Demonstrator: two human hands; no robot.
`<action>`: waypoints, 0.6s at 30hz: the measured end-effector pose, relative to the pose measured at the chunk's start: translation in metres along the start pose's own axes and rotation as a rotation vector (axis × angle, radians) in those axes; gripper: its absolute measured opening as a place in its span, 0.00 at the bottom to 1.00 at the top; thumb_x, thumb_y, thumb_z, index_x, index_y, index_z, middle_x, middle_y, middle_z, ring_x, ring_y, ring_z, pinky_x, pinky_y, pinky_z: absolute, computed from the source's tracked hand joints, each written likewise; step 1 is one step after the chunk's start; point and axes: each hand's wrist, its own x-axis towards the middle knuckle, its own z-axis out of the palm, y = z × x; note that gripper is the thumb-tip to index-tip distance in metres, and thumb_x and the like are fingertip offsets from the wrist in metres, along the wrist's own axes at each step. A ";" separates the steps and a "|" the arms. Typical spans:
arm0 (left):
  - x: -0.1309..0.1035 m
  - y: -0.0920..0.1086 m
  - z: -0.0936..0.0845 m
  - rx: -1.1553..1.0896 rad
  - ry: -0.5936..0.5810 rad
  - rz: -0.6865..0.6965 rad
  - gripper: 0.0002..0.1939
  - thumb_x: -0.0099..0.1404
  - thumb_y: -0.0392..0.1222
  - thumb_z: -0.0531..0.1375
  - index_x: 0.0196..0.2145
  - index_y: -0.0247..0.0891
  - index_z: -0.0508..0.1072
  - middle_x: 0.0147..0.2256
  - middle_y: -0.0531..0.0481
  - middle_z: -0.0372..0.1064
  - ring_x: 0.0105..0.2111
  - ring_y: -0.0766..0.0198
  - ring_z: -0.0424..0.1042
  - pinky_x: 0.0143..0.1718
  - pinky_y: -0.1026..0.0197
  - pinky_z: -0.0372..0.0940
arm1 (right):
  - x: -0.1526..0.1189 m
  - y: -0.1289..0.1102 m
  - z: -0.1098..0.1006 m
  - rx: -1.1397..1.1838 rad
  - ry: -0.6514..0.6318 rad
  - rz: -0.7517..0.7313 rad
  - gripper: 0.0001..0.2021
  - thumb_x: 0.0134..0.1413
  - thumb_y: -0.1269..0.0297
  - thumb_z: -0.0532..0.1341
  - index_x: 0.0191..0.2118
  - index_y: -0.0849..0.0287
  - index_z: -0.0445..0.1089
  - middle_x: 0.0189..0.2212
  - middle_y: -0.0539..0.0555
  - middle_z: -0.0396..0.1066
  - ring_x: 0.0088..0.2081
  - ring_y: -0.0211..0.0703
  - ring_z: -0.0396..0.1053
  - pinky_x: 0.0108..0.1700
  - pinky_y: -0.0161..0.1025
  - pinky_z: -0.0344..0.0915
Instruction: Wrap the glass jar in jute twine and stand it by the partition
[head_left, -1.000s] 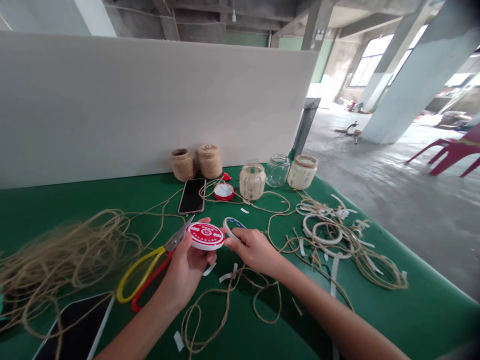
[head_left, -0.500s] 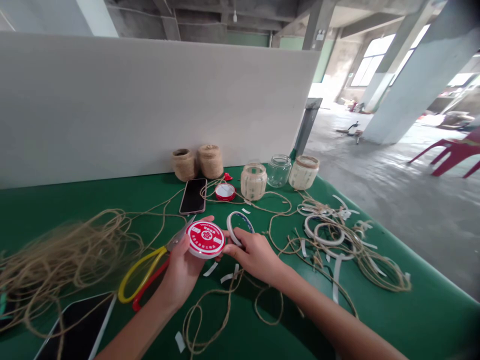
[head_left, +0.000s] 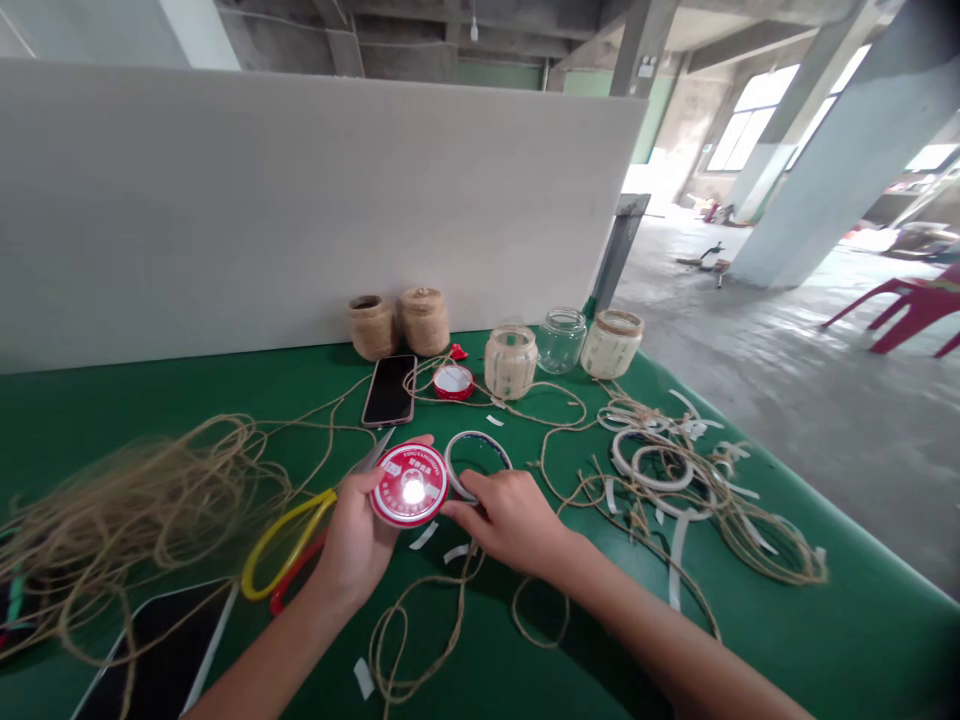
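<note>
My left hand (head_left: pixel 361 535) grips a red and white jar lid (head_left: pixel 409 485) by its edge, printed top facing up, with light glaring off its middle. Close beside it, my right hand (head_left: pixel 514 520) pinches a narrow roll of white tape (head_left: pixel 478 437) between thumb and fingers; the ring stands tilted above the table. The right thumb is at the lid's right rim; whether a strip of tape runs between them I cannot tell. Scissors (head_left: pixel 289 545) with one yellow and one red handle lie under my left wrist, partly hidden by it.
Twine-wrapped jars (head_left: pixel 425 322), a clear glass jar (head_left: pixel 562 342) and tape-covered jars (head_left: pixel 511 362) stand at the back. Another lid (head_left: pixel 453 381) lies upside down by a phone (head_left: pixel 390 390). Loose twine (head_left: pixel 150 500) heaps at left; tape rolls (head_left: pixel 652 460) and twine lie right. A tablet-like device (head_left: pixel 161 650) lies front left.
The roll of tape has turned so its ring faces me more. The lid has tilted slightly and now catches glare. Both hands keep their holds.
</note>
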 end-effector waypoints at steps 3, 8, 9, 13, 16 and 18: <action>0.001 0.002 0.001 0.037 0.013 -0.046 0.24 0.57 0.42 0.52 0.51 0.32 0.66 0.36 0.44 0.74 0.32 0.57 0.72 0.22 0.63 0.66 | 0.000 0.001 0.001 -0.068 -0.001 -0.017 0.20 0.61 0.48 0.44 0.29 0.59 0.61 0.21 0.51 0.69 0.21 0.35 0.63 0.25 0.34 0.40; 0.004 0.002 -0.003 0.150 0.043 -0.059 0.21 0.57 0.38 0.55 0.49 0.34 0.67 0.36 0.45 0.73 0.27 0.61 0.72 0.17 0.65 0.66 | -0.001 0.000 0.001 -0.146 0.020 -0.013 0.19 0.61 0.51 0.44 0.30 0.59 0.61 0.20 0.51 0.68 0.21 0.36 0.63 0.26 0.35 0.41; 0.005 0.002 -0.004 0.182 0.058 -0.039 0.22 0.56 0.38 0.56 0.50 0.35 0.66 0.37 0.45 0.72 0.27 0.62 0.72 0.17 0.65 0.66 | -0.001 0.000 0.001 -0.156 0.024 -0.010 0.19 0.61 0.51 0.45 0.30 0.59 0.61 0.20 0.51 0.68 0.21 0.36 0.63 0.26 0.35 0.41; 0.006 0.003 -0.007 0.328 0.049 0.048 0.27 0.55 0.40 0.60 0.53 0.42 0.63 0.40 0.48 0.71 0.27 0.63 0.72 0.19 0.66 0.66 | -0.001 0.002 0.003 -0.196 0.035 -0.005 0.17 0.61 0.53 0.46 0.30 0.59 0.62 0.20 0.51 0.69 0.21 0.36 0.63 0.26 0.36 0.40; 0.006 0.005 -0.007 0.399 0.000 0.047 0.26 0.54 0.40 0.62 0.51 0.41 0.64 0.41 0.47 0.71 0.32 0.60 0.73 0.23 0.66 0.67 | 0.000 0.003 0.005 -0.218 0.029 -0.028 0.19 0.61 0.52 0.46 0.29 0.59 0.62 0.20 0.52 0.69 0.21 0.37 0.63 0.26 0.36 0.40; 0.006 0.007 -0.008 0.400 -0.033 0.012 0.24 0.54 0.41 0.62 0.49 0.38 0.67 0.40 0.46 0.72 0.34 0.59 0.73 0.27 0.65 0.68 | 0.000 0.004 0.005 -0.218 0.024 -0.039 0.20 0.61 0.50 0.46 0.29 0.59 0.62 0.20 0.52 0.69 0.21 0.37 0.63 0.26 0.36 0.40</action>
